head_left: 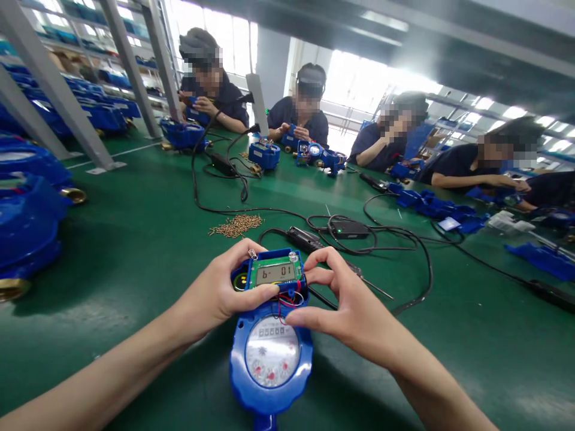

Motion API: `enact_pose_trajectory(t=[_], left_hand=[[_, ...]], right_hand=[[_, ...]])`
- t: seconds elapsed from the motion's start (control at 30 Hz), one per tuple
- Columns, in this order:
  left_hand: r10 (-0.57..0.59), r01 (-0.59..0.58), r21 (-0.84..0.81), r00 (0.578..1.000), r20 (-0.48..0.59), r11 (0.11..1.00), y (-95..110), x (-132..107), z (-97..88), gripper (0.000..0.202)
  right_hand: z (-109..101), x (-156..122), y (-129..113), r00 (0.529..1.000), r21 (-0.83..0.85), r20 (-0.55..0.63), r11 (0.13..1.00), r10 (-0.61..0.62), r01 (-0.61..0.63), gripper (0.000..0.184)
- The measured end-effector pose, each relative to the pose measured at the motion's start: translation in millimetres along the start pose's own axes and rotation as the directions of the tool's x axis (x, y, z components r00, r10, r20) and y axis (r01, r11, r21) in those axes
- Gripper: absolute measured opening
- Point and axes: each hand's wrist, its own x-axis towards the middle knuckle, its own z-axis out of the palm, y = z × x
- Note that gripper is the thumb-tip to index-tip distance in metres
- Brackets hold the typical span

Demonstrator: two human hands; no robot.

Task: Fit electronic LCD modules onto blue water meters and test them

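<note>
A blue water meter [271,359] with a round dial lies on the green table [148,239] right in front of me. At its far end sits a green circuit board [275,272] with a small display that reads digits, and red and black wires run beneath it. My left hand [220,290] grips the board's left side, thumb along its near edge. My right hand [345,299] pinches the right side of the board, fingers curled around it.
A heap of small brass screws [236,225] lies beyond the meter. Black cables and a power adapter [348,228] trail to the right. Blue meters [27,221] are stacked at the left. Several other people work on blue meters across the table.
</note>
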Motion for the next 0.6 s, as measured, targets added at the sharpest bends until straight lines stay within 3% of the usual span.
enact_pose_trajectory(t=[0.07, 0.13, 0.23, 0.4, 0.6], left_hand=[[0.002, -0.003, -0.007, 1.0, -0.03, 1.0, -0.3, -2.0, 1.5, 0.04], [0.009, -0.01, -0.014, 0.998, -0.064, 1.0, -1.4, -4.3, 2.9, 0.039], [0.012, -0.014, -0.029, 0.997, -0.079, 0.999, -3.2, -6.8, 3.9, 0.04], [0.015, -0.018, -0.023, 0.996, -0.084, 1.0, -4.4, -6.6, 3.8, 0.043], [0.027, -0.032, -0.05, 0.994, -0.107, 0.998, -8.2, -7.0, 5.9, 0.041]], right_hand=[[15.4, 1.2, 5.7, 0.982, -0.012, -0.191, 1.0, 0.001, -0.004, 0.047], [26.2, 1.9, 11.1, 0.957, -0.026, -0.288, 0.999, -0.035, 0.029, 0.042], [30.7, -0.4, 15.1, 0.949, -0.035, -0.299, 0.995, -0.096, 0.089, 0.028], [31.2, -9.3, 13.9, 0.938, -0.076, -0.318, 0.99, -0.137, 0.119, 0.029], [46.7, -18.8, 27.0, 0.844, -0.199, -0.435, 0.948, -0.313, 0.249, 0.027]])
